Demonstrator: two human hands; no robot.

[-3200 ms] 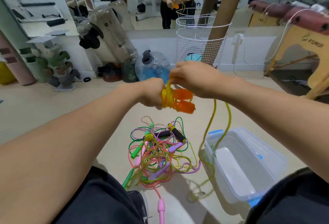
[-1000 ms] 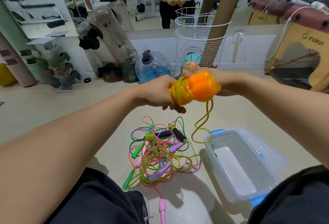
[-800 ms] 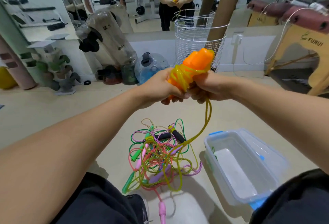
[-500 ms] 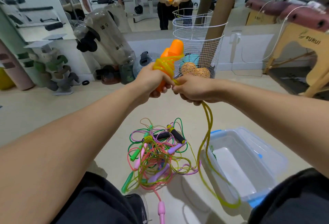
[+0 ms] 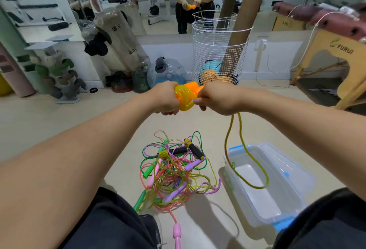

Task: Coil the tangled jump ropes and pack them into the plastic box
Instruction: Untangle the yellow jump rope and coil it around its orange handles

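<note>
Both hands hold one jump rope at chest height. My left hand (image 5: pixel 165 98) grips the orange handles (image 5: pixel 191 87), which have yellow rope (image 5: pixel 184 100) wound around them. My right hand (image 5: pixel 215 98) pinches the same yellow rope just right of the coil. A loose loop of that rope (image 5: pixel 245 149) hangs from my right hand down over the clear plastic box (image 5: pixel 293 171), which stands open on the floor at the lower right. A tangled pile of jump ropes (image 5: pixel 174 171) in green, pink, purple and yellow, with black handles, lies on the floor between my knees.
A white wire basket (image 5: pixel 217 54) with cardboard tubes stands by the mirrored wall ahead. Water bottles and a dumbbell rack (image 5: pixel 59 74) line the left wall. A wooden bench (image 5: pixel 340 54) stands at the right. A pink handle (image 5: pixel 176 233) lies near my left knee.
The orange handles have tipped from upright to lying sideways between my hands. The hanging yellow loop has grown shorter and now swings over the box.
</note>
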